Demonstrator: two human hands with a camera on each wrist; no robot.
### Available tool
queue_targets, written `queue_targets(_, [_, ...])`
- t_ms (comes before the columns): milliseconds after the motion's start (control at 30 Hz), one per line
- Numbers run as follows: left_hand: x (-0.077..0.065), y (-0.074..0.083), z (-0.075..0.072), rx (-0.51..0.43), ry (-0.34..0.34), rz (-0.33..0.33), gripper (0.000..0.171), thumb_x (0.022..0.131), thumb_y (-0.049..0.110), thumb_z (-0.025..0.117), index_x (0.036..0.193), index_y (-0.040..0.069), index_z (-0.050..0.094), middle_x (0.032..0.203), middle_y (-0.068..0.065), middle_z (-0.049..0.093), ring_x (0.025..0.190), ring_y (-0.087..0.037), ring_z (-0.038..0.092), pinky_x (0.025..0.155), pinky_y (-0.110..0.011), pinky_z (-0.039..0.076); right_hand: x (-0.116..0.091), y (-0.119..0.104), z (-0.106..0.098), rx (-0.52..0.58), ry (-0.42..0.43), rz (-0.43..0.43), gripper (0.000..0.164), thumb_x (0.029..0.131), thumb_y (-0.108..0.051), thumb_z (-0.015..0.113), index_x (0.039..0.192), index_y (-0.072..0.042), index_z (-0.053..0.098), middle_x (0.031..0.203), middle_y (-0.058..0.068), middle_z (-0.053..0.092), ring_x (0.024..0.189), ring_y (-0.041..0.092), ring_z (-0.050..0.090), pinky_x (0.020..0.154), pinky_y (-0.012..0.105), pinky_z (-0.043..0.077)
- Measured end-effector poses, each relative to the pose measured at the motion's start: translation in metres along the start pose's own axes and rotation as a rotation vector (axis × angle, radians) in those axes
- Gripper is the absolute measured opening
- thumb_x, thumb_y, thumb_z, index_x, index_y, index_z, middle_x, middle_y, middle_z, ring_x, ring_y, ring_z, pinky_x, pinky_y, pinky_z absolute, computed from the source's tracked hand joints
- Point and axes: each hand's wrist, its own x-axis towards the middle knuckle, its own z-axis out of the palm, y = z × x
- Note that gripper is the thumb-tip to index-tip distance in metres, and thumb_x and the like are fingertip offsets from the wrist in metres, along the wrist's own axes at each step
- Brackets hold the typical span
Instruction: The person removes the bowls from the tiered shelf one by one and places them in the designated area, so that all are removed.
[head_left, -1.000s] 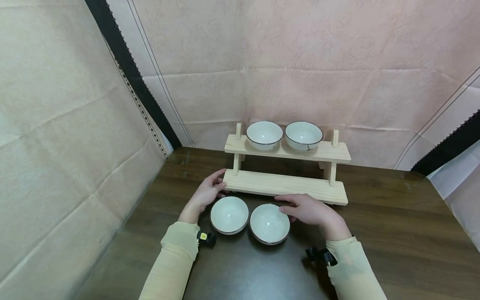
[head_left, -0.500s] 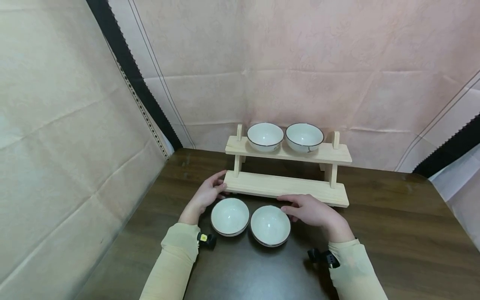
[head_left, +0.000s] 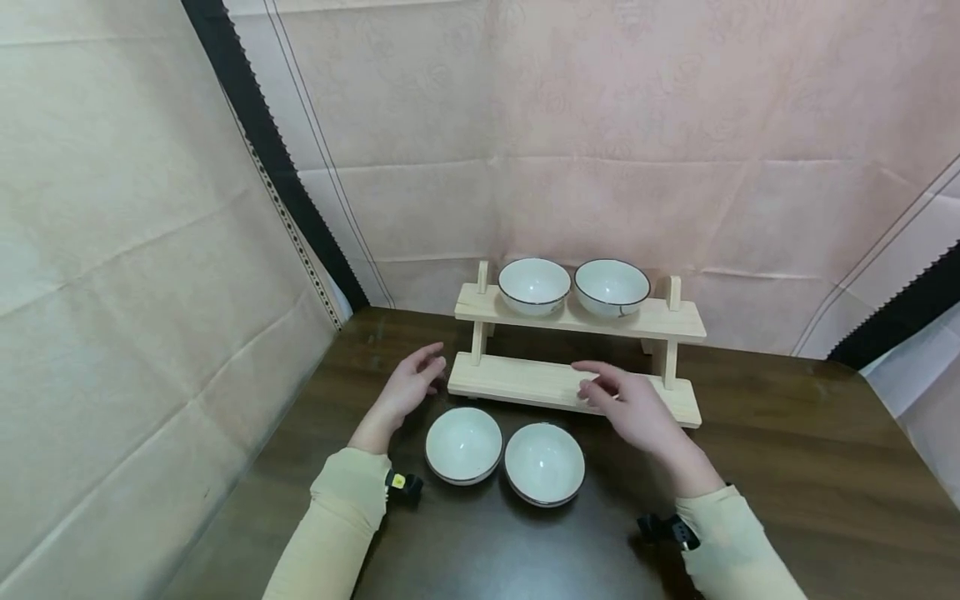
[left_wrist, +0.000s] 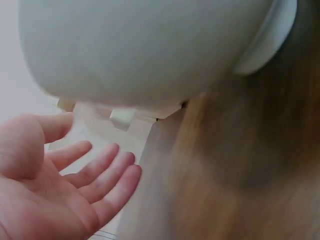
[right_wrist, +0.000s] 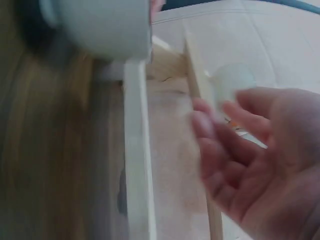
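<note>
Head view: left hand (head_left: 405,392) and right hand (head_left: 636,408) relaxed, empty, I judge the wooden rack (head_left: 517,377) near the table's far edge (head_left: 772,367) light, rigid, best end-gripped.

left hand (head_left: 403,392) and right hand (head_left: 636,408) relaxed

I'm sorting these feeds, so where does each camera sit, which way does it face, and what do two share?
Head: on the head, facing forward and down at the rack, bowls and table; left hand, right hand and sleeves show.
Left wrist: on that wrist, facing past a close bowl toward part of the rack; the left hand's palm shows.
Right wrist: on that wrist, facing along the rack; the right hand shows, blurred.
Shared: both wrist views show the rack and a bowl.
</note>
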Motion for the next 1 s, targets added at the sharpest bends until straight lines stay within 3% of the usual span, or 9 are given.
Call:
queue_targets(200, [0.010, 0.016, -0.008, 0.112, 0.043, 0.088, 0.049, 0.115, 0.034, 0.053, 0.159, 0.013, 0.050, 0.132, -0.016, 0.063, 0.121, -0.036, 0.064, 0.096, -0.052, 0.057, 0.002, 0.009, -0.028, -0.085, 0.236, -0.050, 0.032, 0.112, -0.027, 0.058, 0.139, -0.015, 0.070, 0.101, 0.005, 0.079, 0.087, 0.021, 0.073, 0.068, 0.027, 0.052])
queue_targets(333, [0.018, 0.024, -0.013, 0.217, 0.072, 0.166, 0.050, 0.115, 0.035, 0.053, 0.158, 0.011, 0.051, 0.125, -0.014, 0.067, 0.114, -0.034, 0.068, 0.087, -0.046, 0.058, 0.003, 0.016, -0.050, -0.107, 0.386, -0.081, 0.030, 0.113, -0.023, 0.055, 0.132, -0.010, 0.074, 0.093, 0.007, 0.079, 0.080, 0.023, 0.075, 0.067, 0.017, 0.052])
queue_targets(433, [0.024, 0.031, -0.017, 0.275, 0.087, 0.222, 0.051, 0.115, 0.034, 0.052, 0.158, 0.008, 0.050, 0.121, -0.015, 0.069, 0.110, -0.032, 0.070, 0.085, -0.046, 0.056, 0.005, 0.019, -0.067, -0.095, 0.488, -0.069, 0.031, 0.113, -0.024, 0.053, 0.129, -0.009, 0.076, 0.089, 0.008, 0.076, 0.076, 0.018, 0.073, 0.065, 0.016, 0.050])
queue_targets(533, [0.029, 0.039, -0.020, 0.321, 0.085, 0.258, 0.053, 0.116, 0.036, 0.049, 0.159, 0.007, 0.049, 0.123, -0.018, 0.069, 0.109, -0.032, 0.070, 0.090, -0.049, 0.056, 0.009, 0.020, -0.086, -0.057, 0.537, -0.020, 0.034, 0.113, -0.026, 0.050, 0.132, -0.011, 0.074, 0.090, 0.009, 0.076, 0.073, 0.012, 0.070, 0.063, 0.017, 0.049])
queue_targets(633, [0.035, 0.046, -0.020, 0.365, 0.073, 0.288, 0.053, 0.116, 0.036, 0.047, 0.159, 0.006, 0.048, 0.125, -0.019, 0.068, 0.110, -0.034, 0.069, 0.097, -0.052, 0.053, 0.015, 0.020, -0.105, -0.049, 0.507, 0.038, 0.040, 0.113, -0.031, 0.047, 0.140, -0.012, 0.069, 0.092, 0.010, 0.077, 0.072, 0.010, 0.069, 0.062, 0.018, 0.050])
queue_targets(767, [0.042, 0.051, -0.017, 0.419, 0.068, 0.319, 0.053, 0.117, 0.035, 0.046, 0.160, 0.004, 0.048, 0.125, -0.020, 0.067, 0.112, -0.036, 0.066, 0.102, -0.054, 0.050, 0.024, 0.023, -0.124, -0.129, 0.404, 0.081, 0.047, 0.113, -0.038, 0.046, 0.147, -0.009, 0.062, 0.091, 0.013, 0.076, 0.070, 0.008, 0.068, 0.059, 0.021, 0.050])
queue_targets(1000, [0.048, 0.054, -0.013, 0.419, 0.089, 0.303, 0.054, 0.117, 0.034, 0.045, 0.160, 0.001, 0.045, 0.124, -0.021, 0.067, 0.109, -0.035, 0.064, 0.100, -0.054, 0.050, 0.037, 0.024, -0.132, -0.149, 0.213, 0.106, 0.056, 0.115, -0.042, 0.046, 0.155, -0.004, 0.051, 0.096, 0.020, 0.076, 0.075, 0.023, 0.072, 0.066, 0.024, 0.054])
